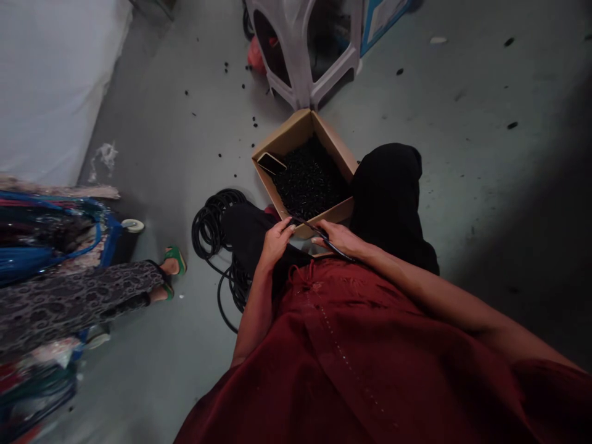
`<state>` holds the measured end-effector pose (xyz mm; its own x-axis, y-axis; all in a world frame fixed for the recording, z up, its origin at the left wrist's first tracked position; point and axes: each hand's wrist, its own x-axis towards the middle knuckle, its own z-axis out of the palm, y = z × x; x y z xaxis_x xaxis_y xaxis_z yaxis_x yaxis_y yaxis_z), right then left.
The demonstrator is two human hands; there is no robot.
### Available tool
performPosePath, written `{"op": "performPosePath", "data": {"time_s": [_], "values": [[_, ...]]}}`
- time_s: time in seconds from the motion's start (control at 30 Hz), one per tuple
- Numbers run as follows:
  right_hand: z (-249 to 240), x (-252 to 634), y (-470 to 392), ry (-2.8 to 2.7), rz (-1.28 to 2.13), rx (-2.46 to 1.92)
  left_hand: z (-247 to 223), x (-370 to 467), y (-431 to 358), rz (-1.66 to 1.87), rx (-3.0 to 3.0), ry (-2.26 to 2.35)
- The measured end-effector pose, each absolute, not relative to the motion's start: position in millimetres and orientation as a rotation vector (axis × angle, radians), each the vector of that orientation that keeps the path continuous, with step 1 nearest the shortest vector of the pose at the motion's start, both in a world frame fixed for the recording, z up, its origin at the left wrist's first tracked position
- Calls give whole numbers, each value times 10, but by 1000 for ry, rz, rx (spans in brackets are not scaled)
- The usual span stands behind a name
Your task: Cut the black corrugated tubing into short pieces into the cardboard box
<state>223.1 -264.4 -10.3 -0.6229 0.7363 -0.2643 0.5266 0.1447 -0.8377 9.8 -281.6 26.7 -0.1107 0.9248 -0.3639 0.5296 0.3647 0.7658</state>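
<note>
A thin black cord (pixel 309 224) runs between my two hands over the near edge of a cardboard box (pixel 333 139). My left hand (pixel 276 242) pinches it at one end, where a small dark piece is partly hidden by the fingers. With the fingers curled, my right hand (pixel 341 239) grips the cord farther along, and its tail (pixel 343 253) lies towards my lap. Inside the box is a heap of small black pieces (pixel 309 179), too small to name. A flat dark thing with a pale rim, like a phone (pixel 272 163), leans in its left corner.
Coils of black cord (pixel 208 231) lie left of my knee. A grey plastic stool (pixel 300 61) stands behind the box. Small black pieces are scattered over the floor (pixel 462 166). At left, a person in green shoes (pixel 174 260) stands beside a wheeled blue cart (pixel 108 237).
</note>
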Motion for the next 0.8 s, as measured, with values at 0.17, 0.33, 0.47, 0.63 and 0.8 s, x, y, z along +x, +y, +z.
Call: {"op": "performPosePath", "data": {"time_s": [0.17,0.33,0.47,0.63,0.8], "values": [[-97,2231,-2642,-2231,1451,-1260,298,111,-2815,548,1203,1776],[-119,2225,-2636,-2237,1445,-1270,301,110,-2799,545,1211,1791],[-132,2214,-2637,-2244,1433,-1285,302,110,-2800,586,1190,1772],[-120,2204,-2648,-2248,1415,-1273,387,84,-2803,617,1024,1610],[-127,2200,-2644,-2276,1389,-1275,469,19,-2798,537,974,1460]]}}
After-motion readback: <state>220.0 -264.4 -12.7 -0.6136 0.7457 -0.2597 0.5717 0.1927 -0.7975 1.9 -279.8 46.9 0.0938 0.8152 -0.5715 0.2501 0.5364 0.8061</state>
